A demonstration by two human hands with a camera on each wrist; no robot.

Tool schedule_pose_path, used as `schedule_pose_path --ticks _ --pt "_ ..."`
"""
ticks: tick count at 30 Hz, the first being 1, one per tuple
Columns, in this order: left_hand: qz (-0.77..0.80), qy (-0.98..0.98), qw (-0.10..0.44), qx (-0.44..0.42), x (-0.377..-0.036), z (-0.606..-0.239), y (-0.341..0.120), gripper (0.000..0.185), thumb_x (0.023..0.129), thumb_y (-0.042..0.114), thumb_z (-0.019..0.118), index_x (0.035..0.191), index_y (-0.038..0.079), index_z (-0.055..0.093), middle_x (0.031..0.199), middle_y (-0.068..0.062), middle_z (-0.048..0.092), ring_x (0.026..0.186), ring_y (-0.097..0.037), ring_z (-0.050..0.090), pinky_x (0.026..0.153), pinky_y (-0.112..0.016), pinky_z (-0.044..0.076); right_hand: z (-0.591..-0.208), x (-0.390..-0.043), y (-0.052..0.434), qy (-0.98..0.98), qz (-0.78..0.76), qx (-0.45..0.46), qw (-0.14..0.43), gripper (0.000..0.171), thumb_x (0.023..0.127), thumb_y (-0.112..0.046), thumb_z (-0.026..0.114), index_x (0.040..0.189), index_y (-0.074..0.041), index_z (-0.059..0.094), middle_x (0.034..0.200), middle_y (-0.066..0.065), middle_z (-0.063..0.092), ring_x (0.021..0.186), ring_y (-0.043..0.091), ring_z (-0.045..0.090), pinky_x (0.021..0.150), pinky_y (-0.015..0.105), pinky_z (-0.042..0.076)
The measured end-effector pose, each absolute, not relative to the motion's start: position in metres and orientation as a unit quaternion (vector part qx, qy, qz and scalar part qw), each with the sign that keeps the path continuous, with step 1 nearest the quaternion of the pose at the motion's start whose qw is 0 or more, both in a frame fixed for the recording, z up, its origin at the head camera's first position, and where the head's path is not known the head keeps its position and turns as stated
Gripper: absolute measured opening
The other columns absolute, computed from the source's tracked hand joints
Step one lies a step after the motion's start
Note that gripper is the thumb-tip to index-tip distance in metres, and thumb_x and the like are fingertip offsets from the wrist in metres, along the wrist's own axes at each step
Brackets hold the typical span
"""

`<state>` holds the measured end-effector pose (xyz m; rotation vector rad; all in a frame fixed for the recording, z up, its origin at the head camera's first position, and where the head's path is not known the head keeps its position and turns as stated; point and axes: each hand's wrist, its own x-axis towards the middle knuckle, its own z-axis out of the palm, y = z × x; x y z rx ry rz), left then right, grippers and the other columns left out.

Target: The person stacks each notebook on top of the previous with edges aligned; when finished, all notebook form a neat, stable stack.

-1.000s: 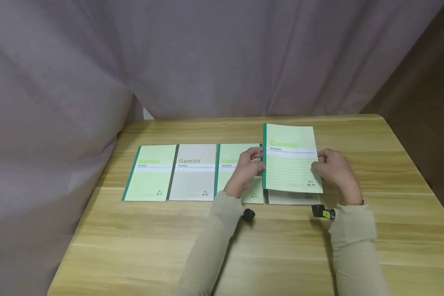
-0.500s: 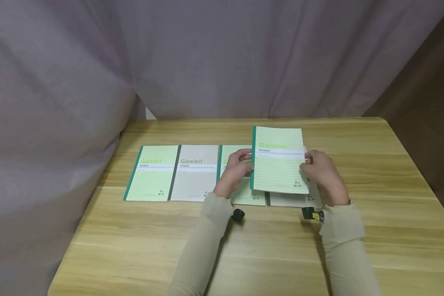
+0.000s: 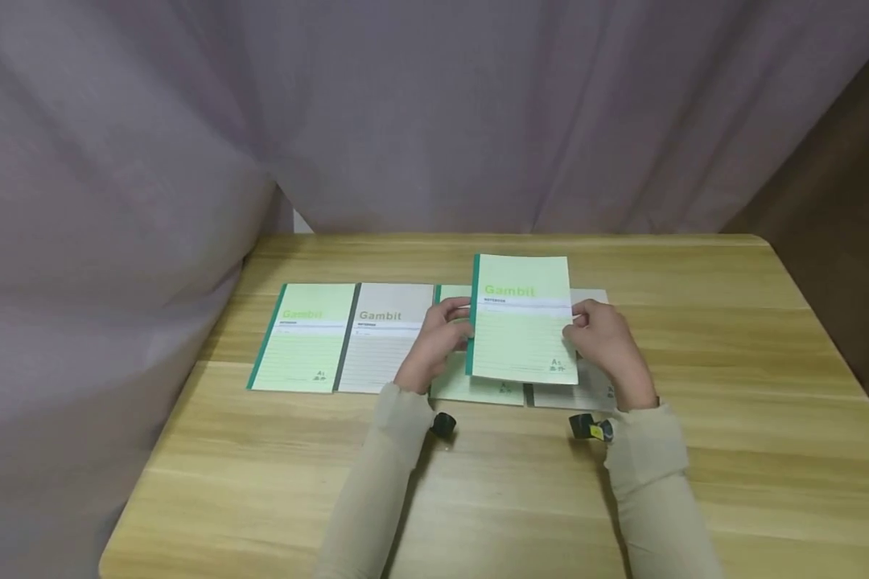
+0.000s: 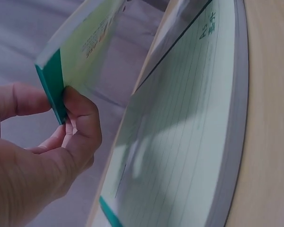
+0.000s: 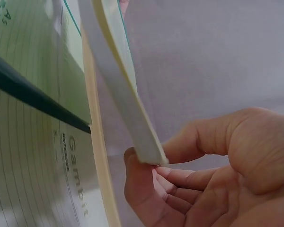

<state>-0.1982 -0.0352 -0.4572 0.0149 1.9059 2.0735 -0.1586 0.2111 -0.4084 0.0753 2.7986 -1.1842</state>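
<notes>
A pale green notebook (image 3: 521,338) with a dark green spine is held up above the table by both hands. My left hand (image 3: 434,342) pinches its spine edge between thumb and fingers, plain in the left wrist view. The opposite, page-edge side is pinched by my right hand (image 3: 608,346). In the right wrist view, the raised notebook (image 5: 125,99) shows its page block. Beneath it lie another green notebook (image 3: 478,389) and a grey notebook (image 3: 586,394), both partly covered in the head view.
To the left, a green notebook (image 3: 304,346) and a grey notebook (image 3: 387,346) lie flat in the same row. The wooden table (image 3: 521,498) backs onto a grey curtain (image 3: 420,121).
Both hands have carried the raised green notebook leftward, from over the rightmost grey notebook toward the green one beside it. More of that grey notebook now shows. The grip is unchanged.
</notes>
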Motion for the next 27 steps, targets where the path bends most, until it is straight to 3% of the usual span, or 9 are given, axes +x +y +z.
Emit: schedule_pose_path --ticks 6,16,23,27 --pt "0.724 0.670 0.162 0.013 -0.197 -0.459 -0.043 0.061 0.082 -0.011 0.051 0.142 -0.002 0.048 0.126 -0.016 0.059 0.087 -0.020 0.060 0.063 -0.027 0.052 -0.411 -0.157 0.205 0.918 -0.392 0.019 0.053 0.045 0.091 -0.005 0.054 0.128 0.020 0.052 0.102 0.023 0.062 0.076 0.025 0.060 0.069 0.034 0.045" --pt "0.706 0.687 0.172 0.010 -0.197 -0.459 -0.061 0.060 0.082 -0.008 0.053 0.141 -0.001 0.049 0.126 -0.016 0.058 0.094 -0.021 0.059 0.069 -0.028 0.052 -0.415 -0.157 0.190 0.912 -0.407 0.015 0.049 0.041 0.089 -0.003 0.053 0.125 0.017 0.055 0.093 0.017 0.063 0.063 0.018 0.060 0.063 0.032 0.045" --pt "0.692 0.697 0.186 0.009 -0.196 -0.462 -0.071 0.060 0.084 -0.007 0.054 0.143 -0.002 0.046 0.128 -0.017 0.057 0.094 -0.022 0.059 0.070 -0.030 0.053 -0.420 -0.159 0.185 0.915 -0.401 0.002 0.057 0.044 0.089 -0.003 0.055 0.128 0.018 0.053 0.099 0.020 0.064 0.066 0.018 0.063 0.067 0.034 0.047" --pt "0.675 0.713 0.189 0.007 -0.194 -0.463 -0.075 0.059 0.084 -0.004 0.055 0.143 -0.002 0.047 0.131 -0.017 0.056 0.097 -0.023 0.060 0.072 -0.030 0.055 -0.423 -0.160 0.182 0.915 -0.397 0.002 0.066 0.045 0.089 -0.002 0.056 0.128 0.019 0.052 0.097 0.019 0.063 0.068 0.020 0.061 0.063 0.033 0.047"
